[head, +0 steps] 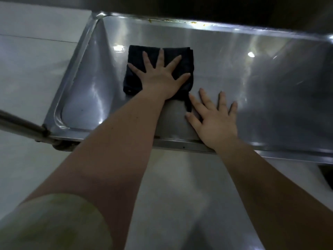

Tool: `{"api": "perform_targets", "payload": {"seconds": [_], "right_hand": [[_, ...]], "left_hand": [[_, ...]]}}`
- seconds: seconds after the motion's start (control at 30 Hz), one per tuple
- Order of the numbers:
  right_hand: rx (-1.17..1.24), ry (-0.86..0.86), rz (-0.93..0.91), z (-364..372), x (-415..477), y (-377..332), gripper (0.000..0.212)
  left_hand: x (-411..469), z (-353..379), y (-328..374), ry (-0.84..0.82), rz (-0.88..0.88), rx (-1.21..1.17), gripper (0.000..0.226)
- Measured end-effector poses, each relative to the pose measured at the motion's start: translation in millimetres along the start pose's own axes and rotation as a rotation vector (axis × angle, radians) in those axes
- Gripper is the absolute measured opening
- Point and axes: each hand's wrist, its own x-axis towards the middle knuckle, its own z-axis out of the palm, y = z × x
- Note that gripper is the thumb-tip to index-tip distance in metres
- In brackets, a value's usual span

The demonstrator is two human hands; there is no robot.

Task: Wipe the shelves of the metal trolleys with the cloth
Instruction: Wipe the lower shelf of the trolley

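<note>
A shiny metal trolley shelf (252, 73) with a raised rim fills the upper half of the head view. A folded dark cloth (137, 56) lies flat on its left part. My left hand (160, 76) presses down on the cloth with fingers spread wide. My right hand (216, 120) lies flat and open on the bare shelf just right of the cloth, its wrist over the front rim. A loose strip of the cloth (188, 105) hangs toward my right thumb.
Yellowish crumbs (192, 22) stick along the shelf's far rim. A metal tube (19, 123) of the trolley frame joins the front left corner. A pale tiled floor (32, 69) lies left of and below the shelf. A dark upper shelf overhangs the back.
</note>
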Motion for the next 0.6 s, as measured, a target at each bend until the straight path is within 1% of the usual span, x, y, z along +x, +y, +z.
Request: {"api": "perform_targets", "payload": {"seconds": [0.07, 0.2, 0.27, 0.3, 0.4, 0.47, 0.53, 0.6], "right_hand": [[0.019, 0.001, -0.006, -0.5, 0.7, 0.2, 0.059], [0.009, 0.004, -0.012, 0.6, 1.0, -3.5, 0.06], [-0.011, 0.001, -0.013, 1.4, 1.7, -6.7, 0.061], [-0.021, 0.001, -0.013, 2.0, 1.7, -7.6, 0.061], [-0.021, 0.007, -0.01, 2.4, 0.6, -7.7, 0.06], [-0.01, 0.002, -0.009, 1.3, 0.6, -5.9, 0.06], [-0.006, -0.009, -0.003, 0.1, -0.2, -4.6, 0.059], [-0.006, -0.012, -0.003, -0.2, -0.8, -5.1, 0.059]], "left_hand": [[0.0, -2.3, -21.3, 0.028, -0.016, -0.001, 0.074], [-2.6, -17.7, -109.0, 0.03, -0.183, 0.028, 0.076], [-10.9, -22.8, -146.4, 0.012, -0.208, 0.032, 0.074], [-15.5, -22.7, -154.3, 0.006, -0.199, 0.038, 0.073], [-30.5, -16.7, -141.7, 0.001, -0.185, 0.025, 0.071], [-49.3, -14.3, -126.0, -0.033, -0.166, 0.023, 0.071], [-79.6, -9.6, -118.5, -0.072, -0.129, 0.032, 0.073], [-117.2, -5.0, -120.7, -0.106, -0.13, 0.039, 0.073]]}}
